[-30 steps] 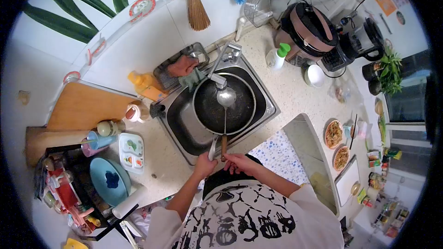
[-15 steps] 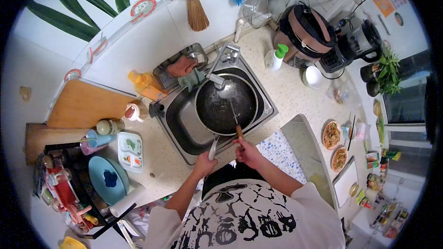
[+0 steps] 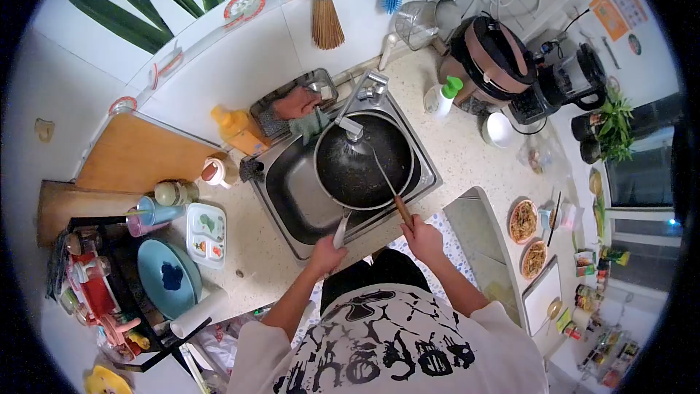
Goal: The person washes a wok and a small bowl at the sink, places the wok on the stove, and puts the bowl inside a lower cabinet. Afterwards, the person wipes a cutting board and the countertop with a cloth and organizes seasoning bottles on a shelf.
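A black frying pan (image 3: 357,175) with a pale rim rests over the sink (image 3: 292,201), below the faucet (image 3: 352,128). My left hand (image 3: 327,255) is closed around the pan's light handle (image 3: 341,230). With its fingers wrapped round the wooden grip, my right hand (image 3: 424,239) holds a long-handled metal cooking utensil (image 3: 402,209). Its thin stem slants into the pan toward the faucet. The utensil's head is hard to make out there, so I cannot tell whether it is a ladle or a spatula. Water appears to fall under the spout.
Behind the sink sit a wire basket with cloths (image 3: 295,102) and an orange bottle (image 3: 240,131). A soap pump bottle (image 3: 442,97), white bowl (image 3: 498,130) and rice cooker (image 3: 490,58) stand right. Blue basins (image 3: 168,277) and a divided plate (image 3: 207,236) lie left.
My right hand has moved to the right with the utensil, whose stem now slants more. The broad metal head seen earlier no longer shows clearly. The whole view has shifted slightly.
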Demonstrator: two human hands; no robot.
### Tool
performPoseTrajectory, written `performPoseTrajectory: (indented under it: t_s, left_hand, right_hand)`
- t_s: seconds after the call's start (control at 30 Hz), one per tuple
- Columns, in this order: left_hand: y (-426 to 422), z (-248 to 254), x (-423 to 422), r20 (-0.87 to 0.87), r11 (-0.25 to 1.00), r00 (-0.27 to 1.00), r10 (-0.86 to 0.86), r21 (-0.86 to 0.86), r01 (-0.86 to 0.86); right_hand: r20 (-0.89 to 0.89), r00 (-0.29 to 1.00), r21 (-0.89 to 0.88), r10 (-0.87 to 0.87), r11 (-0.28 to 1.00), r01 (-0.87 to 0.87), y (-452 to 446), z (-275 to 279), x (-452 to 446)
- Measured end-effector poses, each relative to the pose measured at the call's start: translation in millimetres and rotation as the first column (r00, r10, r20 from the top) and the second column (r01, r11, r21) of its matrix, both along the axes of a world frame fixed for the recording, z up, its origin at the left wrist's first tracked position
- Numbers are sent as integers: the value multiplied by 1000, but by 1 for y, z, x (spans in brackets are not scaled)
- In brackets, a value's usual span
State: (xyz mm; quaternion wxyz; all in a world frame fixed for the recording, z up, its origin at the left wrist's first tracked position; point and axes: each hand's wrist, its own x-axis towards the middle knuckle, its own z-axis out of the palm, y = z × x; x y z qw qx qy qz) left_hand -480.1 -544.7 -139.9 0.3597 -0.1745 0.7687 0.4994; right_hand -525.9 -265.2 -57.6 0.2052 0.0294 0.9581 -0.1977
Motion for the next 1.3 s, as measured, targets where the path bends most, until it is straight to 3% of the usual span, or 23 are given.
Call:
performPoseTrajectory:
  t_s: [0.07,0.1,0.17,0.27,0.37,0.5,0.7,0.8,1.07,1.3]
  left_hand:
    - [1,1,-3,16,999,1000,19,33,-20]
    - [1,1,-4,24,998,999,28,51,-29]
    - [1,-7,-3,-20,998,999,27,60,-25]
    - [1,-23,1,-182,1000,983,12,27,-7]
    - [0,-41,5,-280,1000,960,9,-24,-16]
    - [-7,-5,-3,-299,993,953,-45,-119,9]
    - [-19,13,-2,-2,999,1000,-15,-50,15]
    - [-17,21,1,-6,1000,1000,-5,-25,5]
    - [-6,-16,11,-5,998,1000,23,58,-23]
    - [1,1,0,-5,999,1000,17,47,-16]
  right_hand:
    - [-61,998,-76,16,997,-21,11,-17,5]
    - [130,985,-299,-116,942,150,15,-17,5]
    - [542,813,-564,-211,627,538,22,-16,3]
    - [642,734,-645,-221,363,673,25,-8,8]
    - [659,718,-635,-223,348,690,30,-10,10]
    - [640,728,-614,-246,405,677,30,-8,12]
    - [631,743,-556,-222,538,633,29,5,10]
    - [669,723,-538,-175,558,632,23,9,14]
    - [727,685,-514,-41,629,583,-11,5,26]
    - [730,681,-523,61,691,499,-21,-17,27]
